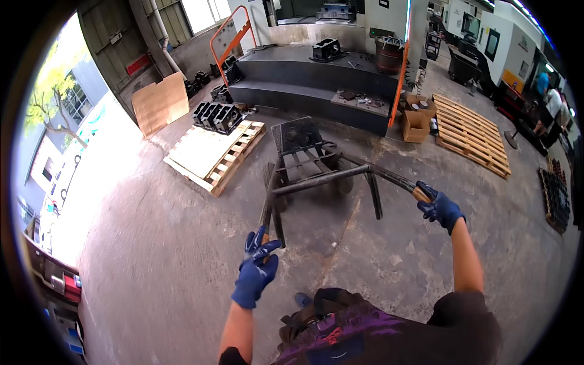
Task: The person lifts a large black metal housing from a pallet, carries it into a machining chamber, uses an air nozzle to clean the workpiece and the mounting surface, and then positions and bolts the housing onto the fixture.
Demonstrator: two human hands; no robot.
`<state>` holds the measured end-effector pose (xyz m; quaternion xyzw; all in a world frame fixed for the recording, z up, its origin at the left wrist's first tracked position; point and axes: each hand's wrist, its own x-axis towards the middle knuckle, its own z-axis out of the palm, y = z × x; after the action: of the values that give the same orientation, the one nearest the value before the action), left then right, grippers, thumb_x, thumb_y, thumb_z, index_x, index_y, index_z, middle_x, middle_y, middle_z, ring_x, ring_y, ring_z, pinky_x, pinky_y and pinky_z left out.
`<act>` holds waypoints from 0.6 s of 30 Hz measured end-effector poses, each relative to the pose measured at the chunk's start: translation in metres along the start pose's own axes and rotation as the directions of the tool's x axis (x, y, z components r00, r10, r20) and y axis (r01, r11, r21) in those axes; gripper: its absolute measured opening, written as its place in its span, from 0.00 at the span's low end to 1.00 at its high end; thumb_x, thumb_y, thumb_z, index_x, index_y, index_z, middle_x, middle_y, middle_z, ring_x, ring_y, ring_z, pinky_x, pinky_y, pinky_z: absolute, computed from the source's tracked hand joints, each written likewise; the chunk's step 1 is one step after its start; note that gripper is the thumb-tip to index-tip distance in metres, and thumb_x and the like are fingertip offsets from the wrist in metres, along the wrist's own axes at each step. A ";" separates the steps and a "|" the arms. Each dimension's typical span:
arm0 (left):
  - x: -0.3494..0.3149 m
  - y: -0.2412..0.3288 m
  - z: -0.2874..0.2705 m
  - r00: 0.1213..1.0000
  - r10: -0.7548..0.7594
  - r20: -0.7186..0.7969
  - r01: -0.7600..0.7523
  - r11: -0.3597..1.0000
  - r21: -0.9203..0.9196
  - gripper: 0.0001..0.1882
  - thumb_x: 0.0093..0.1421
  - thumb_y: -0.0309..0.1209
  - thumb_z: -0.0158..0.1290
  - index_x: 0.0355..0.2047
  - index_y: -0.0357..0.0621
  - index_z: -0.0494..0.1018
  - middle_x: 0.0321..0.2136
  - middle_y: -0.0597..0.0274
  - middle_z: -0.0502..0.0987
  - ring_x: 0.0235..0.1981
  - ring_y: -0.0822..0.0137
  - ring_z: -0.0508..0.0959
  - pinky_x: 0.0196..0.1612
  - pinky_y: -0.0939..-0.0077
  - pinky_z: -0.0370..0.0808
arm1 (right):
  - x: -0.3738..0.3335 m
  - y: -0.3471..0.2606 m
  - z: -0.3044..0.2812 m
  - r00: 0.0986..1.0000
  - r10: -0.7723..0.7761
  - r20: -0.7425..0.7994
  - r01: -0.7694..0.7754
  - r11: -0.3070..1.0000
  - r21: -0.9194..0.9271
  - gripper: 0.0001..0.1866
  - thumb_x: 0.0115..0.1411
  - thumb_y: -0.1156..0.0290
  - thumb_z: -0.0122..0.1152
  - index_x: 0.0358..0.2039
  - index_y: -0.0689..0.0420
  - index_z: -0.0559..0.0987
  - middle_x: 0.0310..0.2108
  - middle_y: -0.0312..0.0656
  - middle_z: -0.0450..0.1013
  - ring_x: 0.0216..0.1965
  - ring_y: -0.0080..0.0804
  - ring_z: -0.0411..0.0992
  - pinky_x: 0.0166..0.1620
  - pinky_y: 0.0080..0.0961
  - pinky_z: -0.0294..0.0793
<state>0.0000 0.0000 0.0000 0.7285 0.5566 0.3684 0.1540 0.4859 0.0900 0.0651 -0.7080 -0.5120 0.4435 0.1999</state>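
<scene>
In front of me stands a dark metal hand cart (322, 177) with two long handles and support legs. A dark metal block or plate (296, 134) rests at its far end; its exact kind is hard to tell. My left hand (258, 267), in a dark blue work glove, is closed round the left handle's brown grip. My right hand (439, 207), gloved alike, is wrapped round the right handle's brown grip (421, 194). The cart's wheels are partly hidden under its frame.
A wooden pallet (213, 185) with black metal castings (216, 117) lies ahead left. Beyond the cart rises a dark stepped platform (310, 91) with orange rails (398, 85). Cardboard boxes (416, 126) and another pallet (471, 135) are on the right. People stand at far right.
</scene>
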 end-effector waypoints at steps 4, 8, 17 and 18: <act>0.040 -0.054 -0.053 0.983 0.100 0.154 -0.083 0.990 -0.111 0.14 0.49 0.21 0.51 0.34 0.51 0.79 0.51 0.50 0.71 0.56 0.49 0.67 0.63 0.56 0.57 | -0.008 -0.033 0.029 0.966 -0.253 -0.061 0.226 0.933 -0.281 0.26 0.55 0.67 0.56 0.56 0.49 0.69 0.41 0.49 0.75 0.38 0.42 0.72 0.45 0.27 0.69; 0.218 -0.133 -0.153 0.930 0.264 0.255 -0.219 0.957 -0.191 0.14 0.46 0.16 0.48 0.30 0.44 0.78 0.37 0.57 0.79 0.47 0.58 0.75 0.64 0.59 0.56 | 0.077 -0.138 0.098 0.813 -0.553 -0.182 0.463 0.804 -0.373 0.22 0.54 0.69 0.55 0.51 0.51 0.73 0.47 0.49 0.72 0.47 0.45 0.70 0.52 0.29 0.67; 0.391 -0.269 -0.211 0.845 0.485 0.224 -0.353 0.821 -0.448 0.15 0.56 0.36 0.48 0.29 0.35 0.78 0.34 0.58 0.80 0.53 0.55 0.71 0.61 0.60 0.57 | 0.127 -0.283 0.154 0.633 -0.753 -0.178 0.600 0.623 -0.502 0.15 0.51 0.80 0.54 0.41 0.56 0.77 0.45 0.45 0.73 0.50 0.45 0.70 0.57 0.36 0.65; 0.411 -0.275 -0.215 0.860 0.417 0.294 -0.241 0.840 -0.486 0.19 0.58 0.40 0.46 0.27 0.35 0.78 0.34 0.56 0.80 0.50 0.57 0.73 0.62 0.60 0.54 | 0.132 -0.295 0.158 0.613 -0.773 -0.162 0.608 0.593 -0.527 0.15 0.50 0.81 0.54 0.39 0.56 0.78 0.44 0.44 0.74 0.49 0.45 0.71 0.57 0.37 0.65</act>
<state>-0.2994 0.4317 0.1226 0.8201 0.2827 0.3518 0.3519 0.2033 0.2987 0.1437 -0.5423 -0.7842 0.0621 0.2950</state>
